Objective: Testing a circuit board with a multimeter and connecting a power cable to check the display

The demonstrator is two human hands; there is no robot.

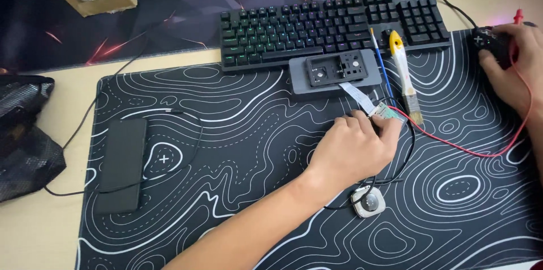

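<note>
Left hand: the left hand (353, 148) lies knuckles-up on the mat, fingers curled, thumb and fingertips pinching a small circuit board (389, 112) at its near edge.
Circuit board: a thin, flat, pale green rectangle, tilted slightly; it sits on the mat just in front of the grey tray, and a white flat ribbon cable (357, 92) runs from it up to the tray.
Right hand: the right hand (517, 72) is cupped over a black multimeter (491, 42) at the mat's far right edge; fingers bent around its body, whether it grips tightly I cannot tell.
Leads: a thin red wire (486, 154) loops from the multimeter across the mat to the board; a black wire (412, 145) curves beside the left hand.
Tray: a matte grey rectangular tray (334, 72) holding a dark frame-like part, touching the keyboard's front edge.
Keyboard: a black mechanical keyboard (334, 26) with lit keys.
Tools: a blue-handled thin brush (382, 60) and a white-and-yellow flat brush (404, 72) lie side by side right of the tray.
Mat: a black desk mat (226, 134) with white contour lines, smooth fabric.
Other: a black slab-shaped phone (120, 163) at left; a small rounded white device (368, 202) near the wrist.
</note>
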